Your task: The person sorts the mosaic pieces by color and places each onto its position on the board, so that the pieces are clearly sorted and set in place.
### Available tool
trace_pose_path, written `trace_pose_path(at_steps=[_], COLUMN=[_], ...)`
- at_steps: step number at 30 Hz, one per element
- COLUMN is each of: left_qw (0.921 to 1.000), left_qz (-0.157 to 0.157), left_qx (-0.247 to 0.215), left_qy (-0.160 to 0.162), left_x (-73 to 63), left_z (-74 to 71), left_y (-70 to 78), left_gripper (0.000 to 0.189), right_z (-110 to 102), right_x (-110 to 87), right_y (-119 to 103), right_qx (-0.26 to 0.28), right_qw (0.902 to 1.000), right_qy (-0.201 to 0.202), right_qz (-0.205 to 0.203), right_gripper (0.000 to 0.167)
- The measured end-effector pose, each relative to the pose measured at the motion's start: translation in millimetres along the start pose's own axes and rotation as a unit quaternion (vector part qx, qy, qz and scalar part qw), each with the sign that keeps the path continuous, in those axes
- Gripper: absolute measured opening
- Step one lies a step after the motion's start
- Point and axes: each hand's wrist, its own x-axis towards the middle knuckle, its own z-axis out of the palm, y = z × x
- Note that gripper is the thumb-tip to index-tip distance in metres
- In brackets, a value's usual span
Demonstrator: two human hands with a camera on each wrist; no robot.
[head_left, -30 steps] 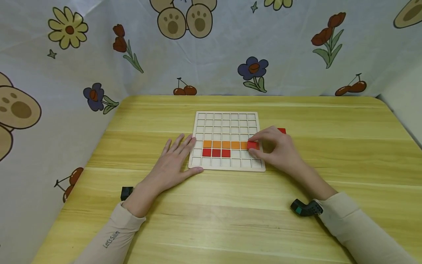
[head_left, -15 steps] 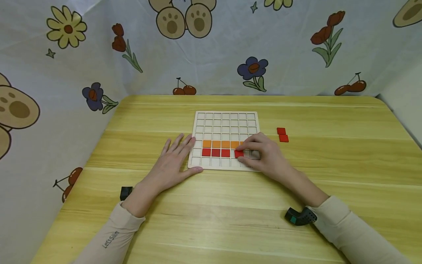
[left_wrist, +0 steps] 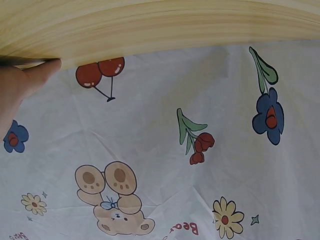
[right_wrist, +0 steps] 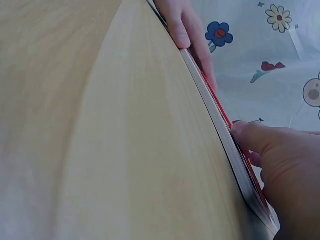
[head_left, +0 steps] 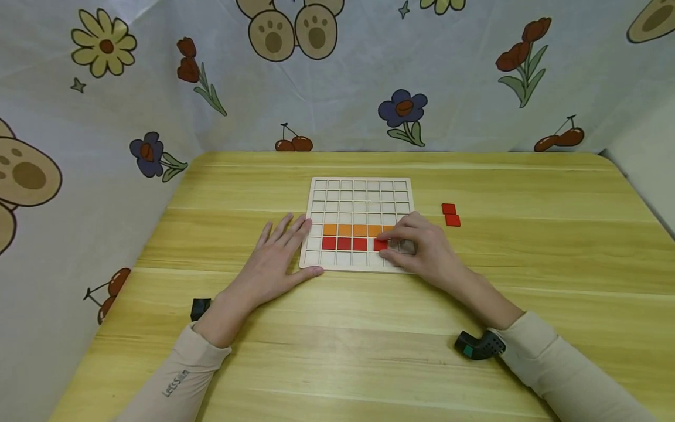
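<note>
A pale wooden grid board [head_left: 361,193] lies flat on the table. One row carries orange square tiles [head_left: 345,230]; in the row nearer me sit three red square tiles [head_left: 344,243]. My right hand [head_left: 428,245] pinches another red square tile [head_left: 379,245] between thumb and fingers, just right of those three and at the board's surface. Whether it is fully down in its cell I cannot tell. Fingers spread, my left hand [head_left: 269,264] rests at the board's left edge. The right wrist view shows the board edge-on [right_wrist: 220,132] below my right thumb.
Two loose red tiles [head_left: 450,220] lie on the table [head_left: 527,252], right of the board. A patterned cloth [head_left: 337,105] hangs behind the table and along its left side. Each wrist wears a small black camera [head_left: 480,344].
My right hand has moved left and slightly nearer with the red tile, from the board's right edge to beside the red row, then held there. The left hand stays in place.
</note>
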Motion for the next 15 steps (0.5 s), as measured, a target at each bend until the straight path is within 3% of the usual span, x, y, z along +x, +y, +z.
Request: trace_pose_path(at_steps=[15], left_qw=[1.0000], left_qz=[0.001], left_qx=[0.001], left_qy=[0.000], left_x=[0.7], left_z=[0.4], left_y=[-1.0], left_gripper=[0.098], right_z=[0.3], right_x=[0.0], right_y=[0.2], right_qx=[0.016], right_qw=[0.9983], right_qy=[-0.005], right_qz=[-0.055], right_gripper=[0.018])
